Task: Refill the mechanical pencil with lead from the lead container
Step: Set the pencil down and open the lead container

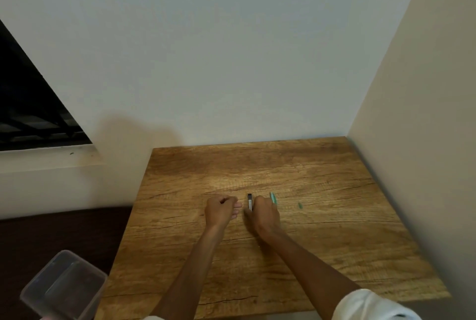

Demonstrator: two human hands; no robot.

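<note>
Nearest the camera, a clear plastic box (64,286) sits off the wooden table's (334,255) left edge. Mid-table, both hands rest side by side. Left hand (221,210) is curled with nothing visible in it. Right hand (263,214) grips the dark lead container (249,201) upright and the green mechanical pencil (273,198). A small green piece (300,206) lies apart, further right.

A wooden table (322,242) stands in a corner, its far edge against a pale wall (219,49) and its right edge against a cream side wall (425,113). A dark window (28,103) sits left. A clear plastic box (64,286) lies off the near-left corner, perhaps on a dark floor (51,229).
</note>
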